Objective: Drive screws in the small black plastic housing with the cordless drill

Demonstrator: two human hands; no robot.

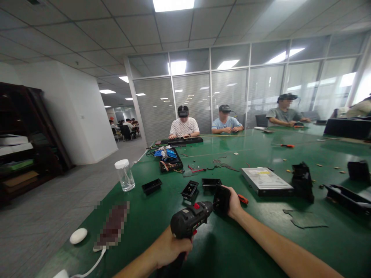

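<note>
My left hand (179, 245) is wrapped round the handle of a black cordless drill (189, 218) with red details. The drill points away and to the right, its tip at a black plastic housing (222, 200). That housing is gripped by my right hand (233, 202), which holds it tilted above the table from its right side. Whether the bit touches a screw is too small to tell. Just beyond lie more black plastic housings: one (189, 190) behind the drill, one (210, 183) partly hidden, and one (152, 186) farther left. An orange-handled tool (242, 199) shows behind my right wrist.
On the green table (139, 224) stand a clear jar (125, 177), a phone-like slab (113, 227) with a white cable, and a white case (78, 236). A silver disc drive (266, 179) lies right. Beyond are a parts tray (171, 162) and several seated people.
</note>
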